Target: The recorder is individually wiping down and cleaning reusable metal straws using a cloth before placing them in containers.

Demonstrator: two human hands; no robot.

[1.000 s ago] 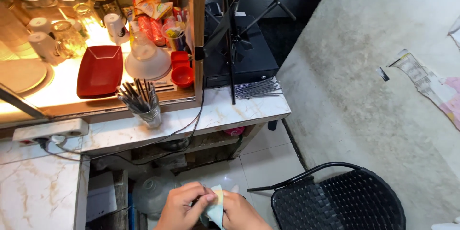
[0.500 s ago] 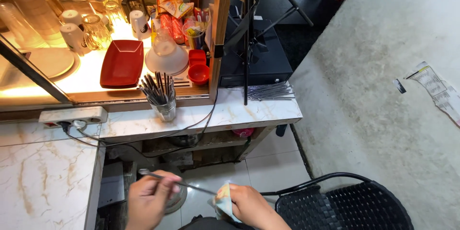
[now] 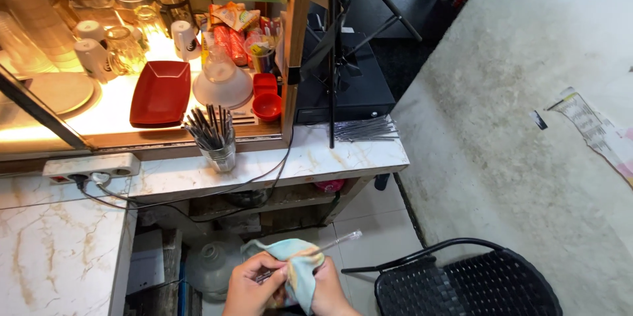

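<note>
Near the bottom edge, the left hand [image 3: 247, 289] pinches one end of a thin clear straw [image 3: 330, 243], fingers closed on it. The right hand [image 3: 328, 293] is closed around a pale blue-green cloth [image 3: 300, 266] wrapped over the straw, whose free end points up and to the right. A black woven chair [image 3: 461, 286] stands just to the right. Beyond, the marble bench [image 3: 66, 250] carries a white power strip [image 3: 91, 166] and a metal cup of dark straws [image 3: 214, 135]. Farther back, a lit shelf holds a red rectangular dish [image 3: 160, 92], small red bowls [image 3: 266, 95] and upright red and orange packets [image 3: 231, 29]. A torn printed paper [image 3: 593, 128] is stuck on the grey wall at right.
</note>
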